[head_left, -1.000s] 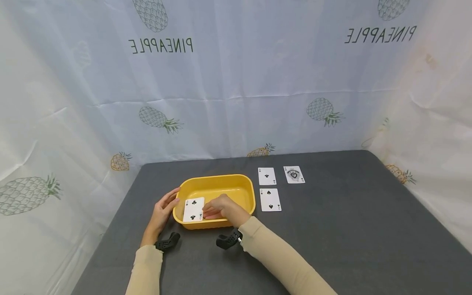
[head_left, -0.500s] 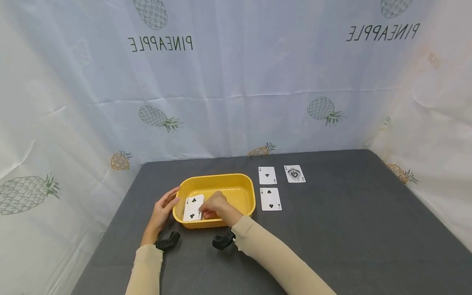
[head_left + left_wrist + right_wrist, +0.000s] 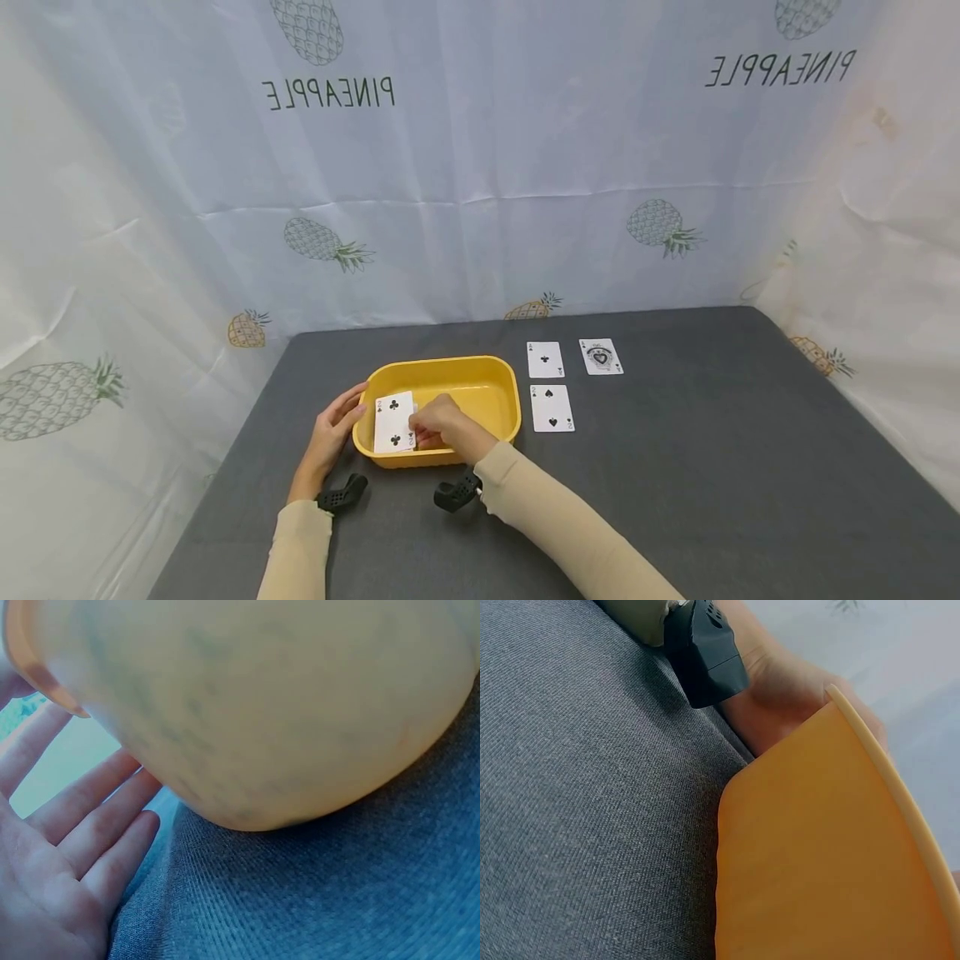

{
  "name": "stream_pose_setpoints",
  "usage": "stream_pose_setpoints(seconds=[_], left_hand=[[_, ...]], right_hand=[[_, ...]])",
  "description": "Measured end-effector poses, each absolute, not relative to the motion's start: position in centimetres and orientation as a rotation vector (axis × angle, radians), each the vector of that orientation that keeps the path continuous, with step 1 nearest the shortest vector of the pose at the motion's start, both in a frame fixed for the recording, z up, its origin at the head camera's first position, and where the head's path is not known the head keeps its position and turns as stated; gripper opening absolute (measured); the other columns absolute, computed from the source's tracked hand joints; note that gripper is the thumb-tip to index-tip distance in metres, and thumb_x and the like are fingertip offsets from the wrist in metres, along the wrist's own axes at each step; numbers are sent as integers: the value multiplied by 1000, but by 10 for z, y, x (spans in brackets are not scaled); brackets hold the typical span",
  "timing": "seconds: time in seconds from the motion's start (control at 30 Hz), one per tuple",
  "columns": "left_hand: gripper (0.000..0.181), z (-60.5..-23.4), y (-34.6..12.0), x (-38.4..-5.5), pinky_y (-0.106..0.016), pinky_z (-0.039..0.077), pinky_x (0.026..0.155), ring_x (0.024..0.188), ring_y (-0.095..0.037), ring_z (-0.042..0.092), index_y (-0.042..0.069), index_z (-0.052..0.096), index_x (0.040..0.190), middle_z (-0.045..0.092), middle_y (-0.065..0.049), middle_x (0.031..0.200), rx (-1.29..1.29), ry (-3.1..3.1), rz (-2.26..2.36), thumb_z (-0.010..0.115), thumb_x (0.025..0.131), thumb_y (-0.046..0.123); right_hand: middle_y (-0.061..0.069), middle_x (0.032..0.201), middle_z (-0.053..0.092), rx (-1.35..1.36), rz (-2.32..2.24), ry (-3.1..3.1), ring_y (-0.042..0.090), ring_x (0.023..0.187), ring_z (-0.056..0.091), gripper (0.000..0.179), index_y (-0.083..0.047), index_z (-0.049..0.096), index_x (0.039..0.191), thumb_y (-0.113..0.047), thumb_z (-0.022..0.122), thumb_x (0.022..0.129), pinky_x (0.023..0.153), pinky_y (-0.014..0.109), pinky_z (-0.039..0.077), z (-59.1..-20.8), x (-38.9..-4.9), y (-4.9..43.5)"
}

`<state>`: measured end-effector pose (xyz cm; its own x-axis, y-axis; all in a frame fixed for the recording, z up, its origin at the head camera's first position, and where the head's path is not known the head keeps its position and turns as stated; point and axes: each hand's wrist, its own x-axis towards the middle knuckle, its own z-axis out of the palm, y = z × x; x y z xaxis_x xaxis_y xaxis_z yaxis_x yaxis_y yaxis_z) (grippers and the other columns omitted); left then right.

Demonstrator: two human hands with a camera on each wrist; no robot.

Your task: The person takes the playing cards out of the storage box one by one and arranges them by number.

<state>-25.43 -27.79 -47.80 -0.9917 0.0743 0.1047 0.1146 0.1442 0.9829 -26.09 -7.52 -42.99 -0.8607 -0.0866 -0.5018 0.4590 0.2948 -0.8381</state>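
Observation:
Inside the left part of a yellow tray (image 3: 480,400) in the head view lies a two of clubs (image 3: 392,423). Another white card edge shows under its right side. My right hand (image 3: 442,421) reaches over the tray's near rim and pinches that card by its right edge; the fingertips are partly hidden. Against the tray's left end rests my left hand (image 3: 333,425), thumb and fingers at the rim. In the left wrist view its fingers (image 3: 97,817) lie mostly straight beside the tray's outer wall. The tray's wall (image 3: 832,847) hides the right fingers in the right wrist view.
Right of the tray lie face-up an ace of clubs (image 3: 545,360), an ace of spades (image 3: 601,357) and, nearer, a two of spades (image 3: 552,408). They lie on a dark grey table (image 3: 712,467). A pineapple-print curtain (image 3: 465,167) hangs behind it.
The right hand has shifted slightly left and taken the two of clubs by its right edge. The card has turned a little, baring a card edge below. The left hand stays put.

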Motion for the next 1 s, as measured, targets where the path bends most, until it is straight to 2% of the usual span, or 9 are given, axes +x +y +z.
stream_pose_setpoints(seconds=[0.2, 0.4, 0.73, 1.0], left_hand=[[50, -482, -276, -254, -9, 48, 87, 107, 11, 57, -1, 40, 144, 56, 24, 116, -217, -2345, -2034, 52, 100, 18], [50, -481, -274, -257, -9, 48, 87, 108, 11, 57, -2, 40, 144, 56, 24, 117, -258, -2335, -2034, 52, 100, 18], [50, -479, -274, -256, -6, 46, 88, 107, 14, 56, -2, 40, 144, 56, 30, 115, -253, -2351, -2024, 52, 99, 18], [51, -481, -280, -257, -6, 46, 88, 107, 15, 56, -6, 38, 143, 57, 31, 115, -298, -2316, -2020, 52, 99, 15]], right_hand=[[3, 51, 52, 348, -1643, 2125, 8, 39, 48, 14, 0, 61, 68, 4, 65, 81, 38, 16, 44, -431, -259, -72], [3, 52, 53, 352, -1686, 2118, 8, 39, 50, 2, 6, 67, 80, 4, 68, 81, 39, 16, 45, -430, -258, -68], [7, 61, 58, 238, -1838, 1997, 11, 45, 55, 10, 12, 69, 89, 7, 68, 80, 43, 18, 49, -422, -254, -53], [8, 72, 63, 145, -1822, 2008, 11, 55, 60, 17, 8, 69, 99, 0, 67, 84, 48, 17, 51, -411, -248, -38]])
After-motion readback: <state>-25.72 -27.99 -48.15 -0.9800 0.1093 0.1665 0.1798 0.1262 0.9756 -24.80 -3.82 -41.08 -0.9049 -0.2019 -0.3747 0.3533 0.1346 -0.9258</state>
